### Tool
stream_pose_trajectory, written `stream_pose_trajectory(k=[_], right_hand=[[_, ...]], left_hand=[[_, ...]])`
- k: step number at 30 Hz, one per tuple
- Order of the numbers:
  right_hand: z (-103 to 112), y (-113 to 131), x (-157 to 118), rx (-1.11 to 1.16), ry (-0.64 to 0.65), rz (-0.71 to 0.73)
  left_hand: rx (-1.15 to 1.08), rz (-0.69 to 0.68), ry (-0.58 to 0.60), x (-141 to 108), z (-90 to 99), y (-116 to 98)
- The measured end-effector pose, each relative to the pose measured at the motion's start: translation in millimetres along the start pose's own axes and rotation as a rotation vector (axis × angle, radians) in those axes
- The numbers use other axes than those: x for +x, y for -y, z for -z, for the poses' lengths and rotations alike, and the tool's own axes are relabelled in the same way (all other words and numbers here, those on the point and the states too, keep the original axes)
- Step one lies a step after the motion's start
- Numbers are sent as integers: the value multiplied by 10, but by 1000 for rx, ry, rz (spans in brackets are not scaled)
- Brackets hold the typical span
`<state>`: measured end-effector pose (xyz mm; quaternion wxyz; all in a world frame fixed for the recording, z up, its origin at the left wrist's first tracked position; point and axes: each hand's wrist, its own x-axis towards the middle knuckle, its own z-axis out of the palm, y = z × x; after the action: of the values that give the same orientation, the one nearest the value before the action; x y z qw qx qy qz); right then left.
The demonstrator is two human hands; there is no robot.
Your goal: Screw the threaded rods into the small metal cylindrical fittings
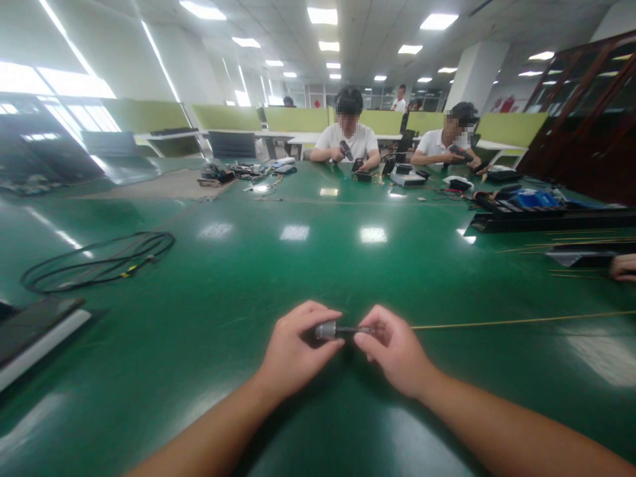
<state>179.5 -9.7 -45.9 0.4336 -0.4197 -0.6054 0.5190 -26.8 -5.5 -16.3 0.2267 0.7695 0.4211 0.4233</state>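
Over the near part of the green table, both hands come together at a small tool-like piece made of a silver-grey cylinder and a thin dark shaft. My left hand curls round the cylinder, its thumb below and fingers above. On the right end of the shaft, my right hand pinches with thumb and fingertips. A long thin yellow rod runs off to the right from behind my right hand; whether it joins the shaft is hidden by the fingers.
A looped black cable lies at left, above a dark flat device. At right are more yellow rods, a black tray-like case and another person's hand. Two people work across the table.
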Motion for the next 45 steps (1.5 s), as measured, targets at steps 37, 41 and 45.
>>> stream_pose_trajectory(k=[37,41,45], right_hand=[[1,45,-37,228,-104,119],[-30,21,-21,258,-157,120],[-43,19,-8,261,-182,133]], left_hand=[[-400,496,-156,68,-9,112],[-702,585,-218,93,-62,102],[-900,632,-198,102,-79,19]])
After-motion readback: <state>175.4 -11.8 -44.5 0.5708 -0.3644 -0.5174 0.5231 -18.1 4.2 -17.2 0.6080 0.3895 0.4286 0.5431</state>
